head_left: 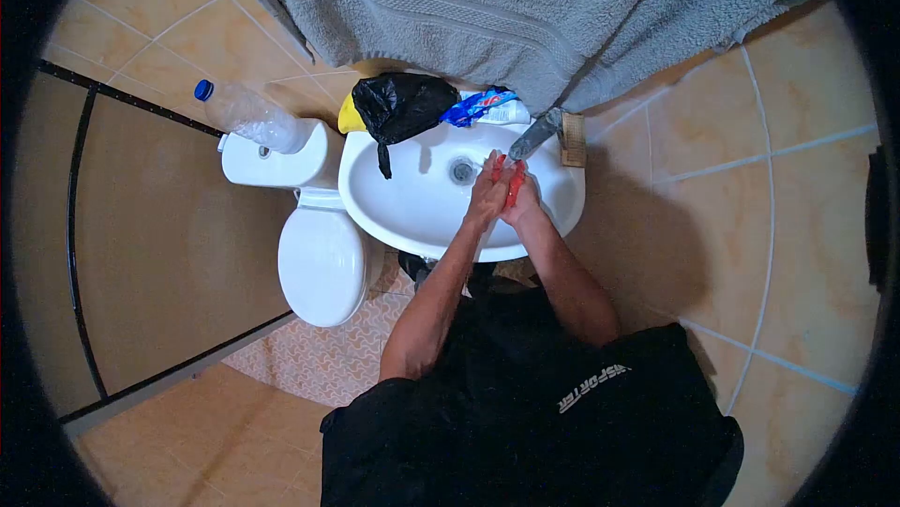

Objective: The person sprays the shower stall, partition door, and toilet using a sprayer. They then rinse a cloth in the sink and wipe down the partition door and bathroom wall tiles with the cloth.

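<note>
Both hands are together over the white sink (403, 197), just below the grey faucet (536, 135). Something bright red lies between the palms; whether it is an object or a cloth I cannot make out. My left hand (487, 193) is on the left side of it and my right hand (523, 199) on the right, both with fingers pointing toward the faucet and pressed around the red thing. The drain (462, 170) shows to the left of the hands.
Along the sink's back edge sit a black plastic bag (403, 105), a blue packet (476, 106) and a brown box (573, 140). A toilet (322, 266) stands left, with a clear bottle (248, 116) on its tank. A grey towel (469, 10) hangs behind.
</note>
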Motion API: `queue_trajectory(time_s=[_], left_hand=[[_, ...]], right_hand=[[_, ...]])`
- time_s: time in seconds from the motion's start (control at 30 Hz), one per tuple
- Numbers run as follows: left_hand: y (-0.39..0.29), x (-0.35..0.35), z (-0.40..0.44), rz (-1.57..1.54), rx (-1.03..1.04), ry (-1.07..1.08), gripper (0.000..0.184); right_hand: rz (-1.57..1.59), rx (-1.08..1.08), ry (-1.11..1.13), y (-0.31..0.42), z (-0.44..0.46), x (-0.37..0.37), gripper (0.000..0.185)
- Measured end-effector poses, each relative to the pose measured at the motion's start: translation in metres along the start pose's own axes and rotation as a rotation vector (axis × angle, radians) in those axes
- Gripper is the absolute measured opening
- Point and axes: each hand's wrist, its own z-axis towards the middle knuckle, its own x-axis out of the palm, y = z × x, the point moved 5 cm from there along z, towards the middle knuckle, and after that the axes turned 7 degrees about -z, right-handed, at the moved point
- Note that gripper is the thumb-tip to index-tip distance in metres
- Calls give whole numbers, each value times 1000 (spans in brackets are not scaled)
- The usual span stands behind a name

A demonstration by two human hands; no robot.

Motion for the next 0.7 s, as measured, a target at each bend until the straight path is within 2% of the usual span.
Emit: queue_trajectory(time_s=[0.03, 0.07, 0.13, 0.27, 0.33, 0.37, 0.43, 0.53, 0.63, 0.7], left_hand=[[-2, -2, -1, -160, 81, -62, 53], [-1, -2, 1, -159, 79, -62, 53], [-13, -7, 0, 145, 225, -194, 45], [-45, -10, -8, 264, 242, -162, 39], [-49, -11, -2, 185, 372, -220, 33], [-53, -13, -2, 185, 371, -217, 33], [-51, -17, 3, 176, 165, -160, 37], [-44, -13, 10, 314, 247, -181, 45], [-35, -9, 12, 265, 137, -224, 48], [-34, -11, 13, 238, 180, -176, 48]], right_hand=[[-77, -49, -133, 3, -6, 2, 31], [-76, -47, -133, -1, -2, 1, 31], [-239, -192, -216, 1, 9, -9, 30], [-198, -116, -118, 1, 17, -12, 32], [-77, -52, -82, 12, -16, 21, 31], [-76, -54, -85, 15, -22, 26, 31], [10, 39, 85, 15, -29, 41, 31], [24, 36, 173, 14, -35, 50, 33], [-29, 135, 187, 11, -47, 57, 37], [-6, 124, 210, 4, -33, 47, 37]])
